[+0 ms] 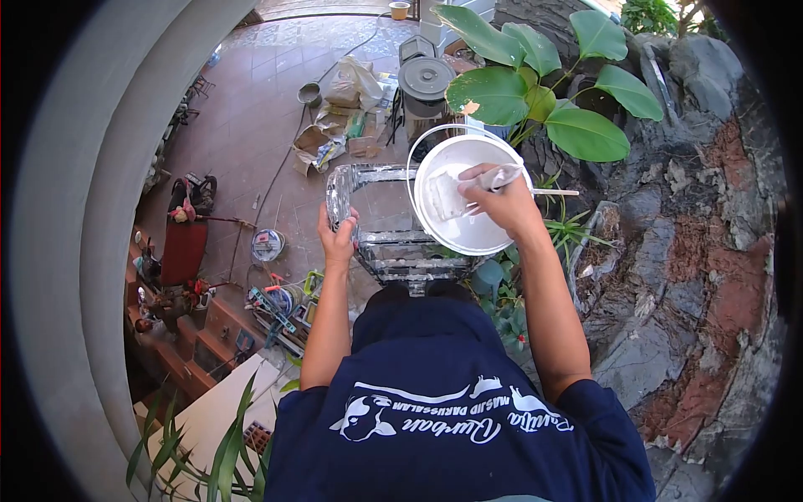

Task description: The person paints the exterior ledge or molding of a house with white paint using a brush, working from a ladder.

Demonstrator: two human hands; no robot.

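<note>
L hand is curled round the paint-smeared ladder's side rail; the brush is pinched in R hand, inside the white bucket at the ladder's R side. Bucket might be tipped or paint dripped if rim's knocked, as its support can't be seen. "Panitia Qurban", "MASJID DARUSSALAM" printed on navy T-shirt.
</note>
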